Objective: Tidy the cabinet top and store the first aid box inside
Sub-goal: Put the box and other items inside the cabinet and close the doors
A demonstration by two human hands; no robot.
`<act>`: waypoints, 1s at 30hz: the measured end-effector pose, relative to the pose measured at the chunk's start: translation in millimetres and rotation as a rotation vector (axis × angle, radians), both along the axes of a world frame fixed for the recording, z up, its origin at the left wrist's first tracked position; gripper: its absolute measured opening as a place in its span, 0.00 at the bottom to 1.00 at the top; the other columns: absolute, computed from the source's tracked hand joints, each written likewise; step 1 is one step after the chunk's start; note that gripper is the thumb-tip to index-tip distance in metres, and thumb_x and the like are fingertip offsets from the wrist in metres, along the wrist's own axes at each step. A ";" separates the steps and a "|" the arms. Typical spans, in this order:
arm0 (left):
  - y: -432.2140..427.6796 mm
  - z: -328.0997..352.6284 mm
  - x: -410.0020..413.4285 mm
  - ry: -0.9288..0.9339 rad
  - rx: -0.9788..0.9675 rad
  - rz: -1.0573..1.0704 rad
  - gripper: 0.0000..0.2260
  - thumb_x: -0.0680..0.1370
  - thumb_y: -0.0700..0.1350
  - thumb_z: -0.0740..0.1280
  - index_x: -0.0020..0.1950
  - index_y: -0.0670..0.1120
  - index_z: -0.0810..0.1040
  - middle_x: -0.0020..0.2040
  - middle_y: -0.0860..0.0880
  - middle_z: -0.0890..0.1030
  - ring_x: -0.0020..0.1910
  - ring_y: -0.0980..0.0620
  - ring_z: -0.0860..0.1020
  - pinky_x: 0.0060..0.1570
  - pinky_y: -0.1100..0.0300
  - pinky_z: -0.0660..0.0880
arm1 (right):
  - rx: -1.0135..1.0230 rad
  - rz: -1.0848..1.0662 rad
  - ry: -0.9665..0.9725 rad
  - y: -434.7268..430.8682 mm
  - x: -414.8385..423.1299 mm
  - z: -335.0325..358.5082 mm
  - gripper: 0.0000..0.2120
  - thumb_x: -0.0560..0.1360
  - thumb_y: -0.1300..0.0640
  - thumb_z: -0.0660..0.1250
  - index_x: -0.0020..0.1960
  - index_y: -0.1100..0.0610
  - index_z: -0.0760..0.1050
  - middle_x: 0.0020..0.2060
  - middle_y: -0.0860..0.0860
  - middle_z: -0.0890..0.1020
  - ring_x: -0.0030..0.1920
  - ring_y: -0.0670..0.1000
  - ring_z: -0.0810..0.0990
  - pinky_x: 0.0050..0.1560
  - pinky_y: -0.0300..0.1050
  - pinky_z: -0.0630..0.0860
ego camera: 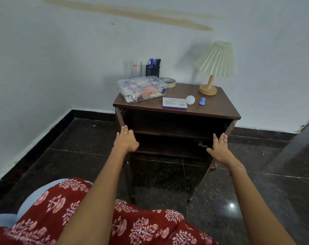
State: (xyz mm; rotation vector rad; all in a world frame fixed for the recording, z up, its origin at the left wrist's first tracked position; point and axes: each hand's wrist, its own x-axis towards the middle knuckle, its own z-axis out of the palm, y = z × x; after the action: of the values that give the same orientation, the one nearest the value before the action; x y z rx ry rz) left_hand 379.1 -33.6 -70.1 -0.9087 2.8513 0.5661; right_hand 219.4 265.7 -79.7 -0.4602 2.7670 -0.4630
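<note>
A dark wooden cabinet (212, 106) stands against the white wall with both doors swung open, showing dark shelves inside. On its top at the left sits the clear plastic first aid box (142, 89). A white and purple medicine packet (174, 103), a white bulb (190, 99) and a small blue cap (202, 101) lie further right. My left hand (126, 139) rests with straight fingers on the left door (119, 119). My right hand (219, 147) touches the right door (228, 129), fingers spread.
At the back of the top stand a drinking glass (136, 68), a black pen holder (152, 69) with pens, a tape roll (168, 82) and a pleated table lamp (215, 64). Dark tiled floor surrounds the cabinet. My red floral clothing fills the lower frame.
</note>
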 end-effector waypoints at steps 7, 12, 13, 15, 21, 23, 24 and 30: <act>15.0 -23.0 18.2 0.021 -0.529 0.115 0.30 0.78 0.43 0.63 0.75 0.36 0.54 0.76 0.36 0.53 0.76 0.42 0.51 0.75 0.49 0.51 | 0.226 -0.251 0.270 2.4 15.4 -7.5 0.27 0.80 0.63 0.50 0.76 0.66 0.46 0.75 0.67 0.44 0.76 0.63 0.44 0.77 0.53 0.50; -0.1 -21.5 34.0 -0.005 -0.532 0.052 0.28 0.81 0.47 0.54 0.76 0.36 0.49 0.77 0.38 0.49 0.77 0.43 0.48 0.75 0.50 0.46 | 0.426 -0.152 0.380 1.8 21.1 -11.5 0.27 0.81 0.58 0.50 0.76 0.67 0.45 0.74 0.70 0.48 0.76 0.66 0.48 0.76 0.54 0.54; -3.5 -20.9 36.8 -0.018 -0.538 0.030 0.28 0.81 0.48 0.54 0.76 0.37 0.49 0.77 0.38 0.48 0.77 0.43 0.47 0.75 0.50 0.46 | 0.462 -0.136 0.387 3.8 21.0 -11.9 0.29 0.82 0.55 0.51 0.76 0.66 0.45 0.74 0.70 0.47 0.76 0.66 0.48 0.76 0.54 0.53; -12.5 -20.5 44.3 -0.042 -0.537 -0.003 0.29 0.81 0.49 0.53 0.76 0.37 0.48 0.77 0.39 0.47 0.77 0.44 0.46 0.75 0.51 0.45 | 0.512 -0.104 0.396 9.4 21.0 -12.3 0.34 0.81 0.47 0.53 0.76 0.65 0.44 0.74 0.70 0.47 0.76 0.66 0.47 0.76 0.54 0.53; -34.9 -19.0 59.7 -0.037 -0.521 -0.063 0.30 0.80 0.53 0.54 0.77 0.39 0.48 0.78 0.42 0.46 0.77 0.46 0.46 0.76 0.52 0.46 | 0.557 -0.022 0.441 40.1 15.7 -14.6 0.38 0.79 0.38 0.50 0.77 0.63 0.46 0.75 0.68 0.47 0.76 0.64 0.47 0.77 0.53 0.52; -34.4 -19.3 60.6 -0.033 -0.532 -0.065 0.31 0.81 0.55 0.53 0.77 0.39 0.47 0.78 0.41 0.46 0.77 0.46 0.46 0.75 0.52 0.46 | 0.537 0.007 0.438 52.0 12.7 -14.6 0.39 0.78 0.35 0.47 0.77 0.63 0.46 0.75 0.67 0.47 0.77 0.63 0.46 0.77 0.53 0.50; -33.3 -19.4 60.1 -0.029 -0.537 -0.062 0.31 0.81 0.55 0.52 0.77 0.39 0.48 0.78 0.41 0.47 0.77 0.46 0.46 0.75 0.52 0.46 | 0.523 0.022 0.434 57.9 11.1 -14.1 0.40 0.77 0.34 0.46 0.77 0.62 0.46 0.75 0.66 0.47 0.77 0.62 0.45 0.77 0.53 0.49; -28.3 -20.3 55.6 -0.003 -0.538 -0.042 0.31 0.81 0.57 0.51 0.77 0.39 0.49 0.78 0.41 0.49 0.77 0.46 0.47 0.76 0.52 0.47 | 0.470 0.118 0.412 87.1 0.2 -12.7 0.44 0.74 0.30 0.42 0.77 0.63 0.44 0.76 0.60 0.42 0.77 0.55 0.41 0.77 0.50 0.43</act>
State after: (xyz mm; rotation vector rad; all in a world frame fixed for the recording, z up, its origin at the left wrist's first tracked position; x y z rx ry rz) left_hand 434.7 -61.9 -90.3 -0.8989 3.0596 -0.2269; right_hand 219.6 352.8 -92.4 -0.6513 3.0686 0.3481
